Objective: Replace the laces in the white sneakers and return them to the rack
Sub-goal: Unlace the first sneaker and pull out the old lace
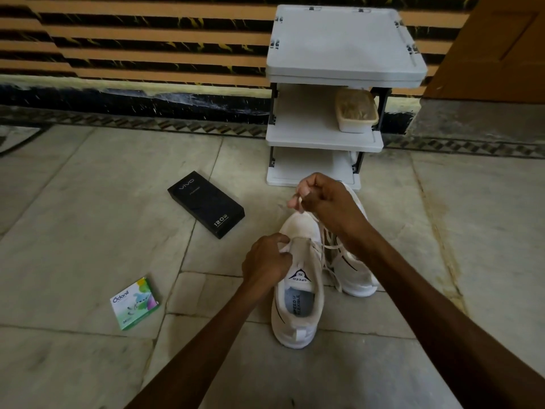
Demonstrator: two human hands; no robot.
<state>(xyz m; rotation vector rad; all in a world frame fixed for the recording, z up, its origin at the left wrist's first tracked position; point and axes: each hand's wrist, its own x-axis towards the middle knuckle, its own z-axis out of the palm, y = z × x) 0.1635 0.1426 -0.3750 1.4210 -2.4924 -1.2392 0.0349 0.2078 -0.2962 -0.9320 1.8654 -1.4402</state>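
Two white sneakers stand side by side on the floor. The nearer sneaker (pixel 296 299) has its heel towards me and its tongue reads SPEED. The other sneaker (pixel 354 270) lies to its right, partly hidden by my right forearm. My left hand (pixel 265 261) grips the nearer sneaker's upper edge by the eyelets. Above the toe, my right hand (pixel 321 202) pinches a white lace (pixel 327 246), which runs down across the eyelets. The white shoe rack (pixel 324 140) stands behind the shoes against the wall.
A black phone box (pixel 206 203) lies on the floor left of the rack. Near my left forearm sits a small green and white carton (pixel 135 304). A beige tub (pixel 356 113) sits on the rack's middle shelf. A wooden door (pixel 495 45) is at the right.
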